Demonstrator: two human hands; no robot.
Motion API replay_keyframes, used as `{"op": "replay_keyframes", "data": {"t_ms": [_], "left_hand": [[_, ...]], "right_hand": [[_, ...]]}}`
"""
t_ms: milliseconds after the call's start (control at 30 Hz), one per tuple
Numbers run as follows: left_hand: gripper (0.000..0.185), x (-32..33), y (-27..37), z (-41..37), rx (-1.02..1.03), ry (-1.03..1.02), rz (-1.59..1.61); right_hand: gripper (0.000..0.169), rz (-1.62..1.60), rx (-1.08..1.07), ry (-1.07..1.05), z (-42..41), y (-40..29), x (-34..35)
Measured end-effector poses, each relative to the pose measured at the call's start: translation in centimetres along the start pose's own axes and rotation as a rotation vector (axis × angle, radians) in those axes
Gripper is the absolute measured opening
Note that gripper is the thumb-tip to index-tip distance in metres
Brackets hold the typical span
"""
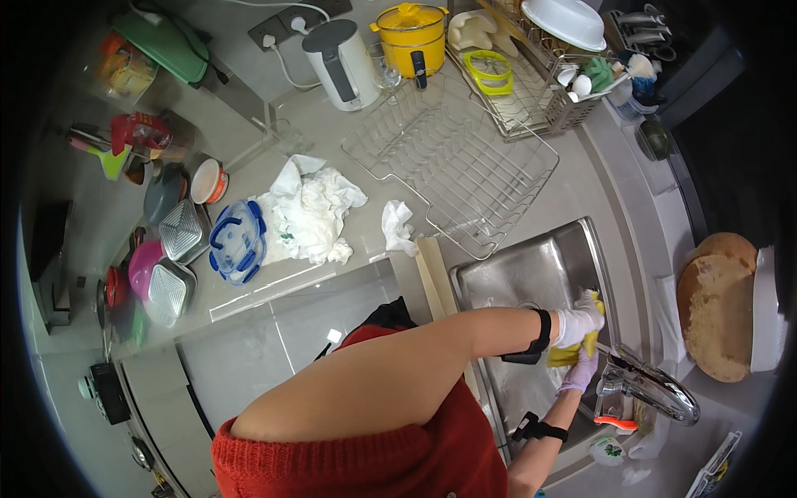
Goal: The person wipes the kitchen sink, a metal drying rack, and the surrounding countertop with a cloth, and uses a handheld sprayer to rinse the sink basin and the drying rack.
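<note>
My left hand (pixel 578 322), in a white glove, grips a yellow cloth (pixel 565 355) over the far side of the stainless-steel sink (pixel 517 286). In a pale purple glove, my right hand (pixel 581 372) holds the cloth's lower part, close beside the left. Some of the cloth is hidden by the gloves. A chrome faucet (pixel 654 386) arches just beyond both hands. Black straps circle both wrists. Water drops or wet shine show on the sink floor.
A wire dish rack (pixel 461 168) stands on the counter by the sink. Crumpled white tissues (pixel 314 211) lie near a clear lid with blue clips (pixel 238 241). An electric kettle (pixel 341 65) and a yellow pot (pixel 411 40) stand behind. An orange-handled tool (pixel 615 423) lies beside the faucet.
</note>
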State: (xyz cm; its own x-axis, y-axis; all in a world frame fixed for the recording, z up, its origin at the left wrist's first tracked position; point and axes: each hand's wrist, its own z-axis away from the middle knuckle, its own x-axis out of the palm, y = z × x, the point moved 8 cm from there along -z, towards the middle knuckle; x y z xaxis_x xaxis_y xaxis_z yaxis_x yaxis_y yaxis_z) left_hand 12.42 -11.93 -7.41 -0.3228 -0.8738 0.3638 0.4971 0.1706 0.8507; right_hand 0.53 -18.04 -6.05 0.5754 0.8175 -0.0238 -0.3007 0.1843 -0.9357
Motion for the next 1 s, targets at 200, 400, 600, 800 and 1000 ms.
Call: {"op": "replay_keyframes", "data": {"t_ms": [200, 400, 600, 800, 1000], "left_hand": [[0.030, -3.6, 0.3, 0.6, 0.315, -0.483, -1.268], [0.031, -3.5, 7.9, 5.0, 0.624, -0.390, -0.848], [0.049, 0.5, 4.0, 4.3, 0.060, -0.620, -1.229], [0.034, 3.2, 5.3, 5.7, 0.342, -0.588, -1.226], [0.020, 3.2, 7.9, 4.3, 0.259, -0.518, -0.922]], "right_hand": [[0.049, -0.095, 0.224, 0.113, -0.4, -0.5, -0.8], [0.071, 0.263, 0.375, 0.081, 1.0, -3.8, 1.2], [0.043, 0.355, 0.267, -0.048, 1.4, -3.1, -3.4], [0.030, 0.229, 0.234, 0.313, 4.4, -1.7, -9.4], [0.024, -0.059, 0.491, 0.477, 8.2, 4.0, -14.6]]}}
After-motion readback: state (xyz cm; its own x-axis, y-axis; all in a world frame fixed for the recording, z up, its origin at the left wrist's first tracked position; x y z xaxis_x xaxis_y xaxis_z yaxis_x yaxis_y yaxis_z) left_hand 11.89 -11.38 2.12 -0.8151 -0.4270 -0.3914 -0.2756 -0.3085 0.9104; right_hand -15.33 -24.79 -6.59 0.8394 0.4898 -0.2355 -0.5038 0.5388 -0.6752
